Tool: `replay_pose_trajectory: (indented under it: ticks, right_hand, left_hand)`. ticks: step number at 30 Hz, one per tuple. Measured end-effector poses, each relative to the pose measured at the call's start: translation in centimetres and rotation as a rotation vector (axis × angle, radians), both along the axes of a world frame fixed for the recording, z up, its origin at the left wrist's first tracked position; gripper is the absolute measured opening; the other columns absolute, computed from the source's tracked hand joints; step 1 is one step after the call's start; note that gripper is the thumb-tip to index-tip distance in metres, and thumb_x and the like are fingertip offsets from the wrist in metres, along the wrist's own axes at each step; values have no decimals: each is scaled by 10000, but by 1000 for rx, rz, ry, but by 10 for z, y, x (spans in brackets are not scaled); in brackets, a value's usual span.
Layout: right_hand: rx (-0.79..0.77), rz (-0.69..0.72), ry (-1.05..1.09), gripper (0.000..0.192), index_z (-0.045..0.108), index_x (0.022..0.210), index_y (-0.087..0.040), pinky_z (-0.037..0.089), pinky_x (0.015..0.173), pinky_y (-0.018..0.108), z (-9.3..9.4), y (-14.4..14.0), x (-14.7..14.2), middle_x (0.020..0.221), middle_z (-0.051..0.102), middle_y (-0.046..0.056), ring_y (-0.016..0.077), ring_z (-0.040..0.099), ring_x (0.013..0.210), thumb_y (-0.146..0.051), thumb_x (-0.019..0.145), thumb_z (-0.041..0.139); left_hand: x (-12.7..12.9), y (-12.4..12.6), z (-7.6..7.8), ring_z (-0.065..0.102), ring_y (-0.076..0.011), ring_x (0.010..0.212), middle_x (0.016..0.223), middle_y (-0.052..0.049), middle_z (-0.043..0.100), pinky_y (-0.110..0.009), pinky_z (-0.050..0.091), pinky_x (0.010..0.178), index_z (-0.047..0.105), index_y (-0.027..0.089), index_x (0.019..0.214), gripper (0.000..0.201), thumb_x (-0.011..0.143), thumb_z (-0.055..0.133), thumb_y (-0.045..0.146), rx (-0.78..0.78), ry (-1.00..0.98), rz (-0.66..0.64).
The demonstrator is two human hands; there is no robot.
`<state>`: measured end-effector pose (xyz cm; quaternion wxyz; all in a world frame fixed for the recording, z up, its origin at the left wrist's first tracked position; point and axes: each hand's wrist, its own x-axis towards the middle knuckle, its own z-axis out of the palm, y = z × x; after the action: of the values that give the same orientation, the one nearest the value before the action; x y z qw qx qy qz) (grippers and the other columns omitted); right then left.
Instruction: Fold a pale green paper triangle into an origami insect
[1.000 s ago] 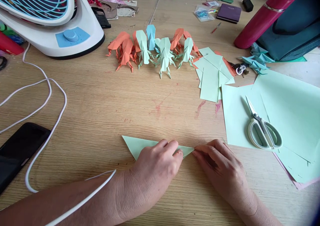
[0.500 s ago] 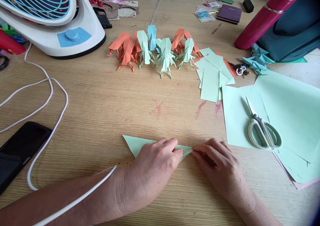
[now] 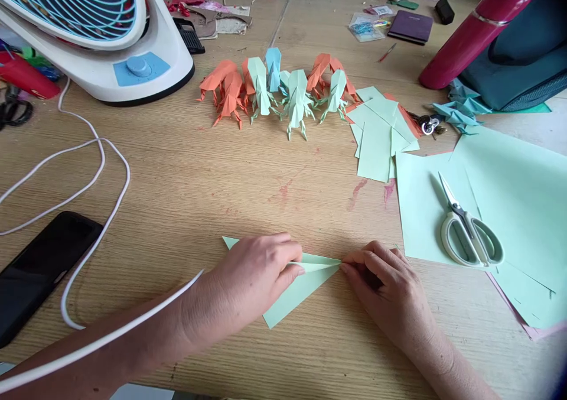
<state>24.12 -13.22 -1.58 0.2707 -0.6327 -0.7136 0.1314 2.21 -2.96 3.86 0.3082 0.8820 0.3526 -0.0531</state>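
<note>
A light green folded paper triangle (image 3: pixel 301 288) lies on the wooden table near its front edge. My left hand (image 3: pixel 248 279) rests flat on the triangle's left part, fingers pressing along its upper fold. My right hand (image 3: pixel 385 290) pinches the triangle's right tip with its fingertips. Much of the paper's left side is hidden under my left hand.
A row of orange, green and blue origami figures (image 3: pixel 279 87) stands mid-table. Cut green squares (image 3: pixel 378 131), large green sheets (image 3: pixel 522 193) and scissors (image 3: pixel 469 228) lie to the right. A fan (image 3: pixel 93 33), white cable (image 3: pixel 88 175) and black phone (image 3: pixel 42 267) are on the left; a red bottle (image 3: pixel 473 31) at the back right.
My left hand has slid leftward along the fold, uncovering the triangle's lower point. My right hand has stayed on the right tip. The view has shifted slightly.
</note>
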Motion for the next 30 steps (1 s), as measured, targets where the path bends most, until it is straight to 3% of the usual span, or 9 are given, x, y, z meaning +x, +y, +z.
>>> replay_pose_trajectory:
  ticks: [9,18,30]
  right_hand:
    - [-49,-37,-15,112,636,833,-221,365,692,315,-1,1,-1,747,571,-15,145,502,667,-276,929,612]
    - [-118,-72,-12,173,602,789,-237,361,676,313,0,3,-3,712,556,-35,144,497,645,-344,925,609]
    - [-108,-94,-89,307,554,747,-225,352,671,314,1,5,-8,672,508,-35,144,482,611,-467,936,568]
  left_hand:
    - [-6,1,7,552,-115,707,784,31,614,-249,350,636,542,167,719,214,929,574,191,-59,-33,164]
    - [-20,-3,-1,578,-143,795,911,-7,594,-286,407,731,580,169,778,179,949,529,183,17,39,262]
    - [-23,-6,-13,591,-160,804,958,-19,564,-310,431,734,578,168,860,122,963,515,186,88,86,256]
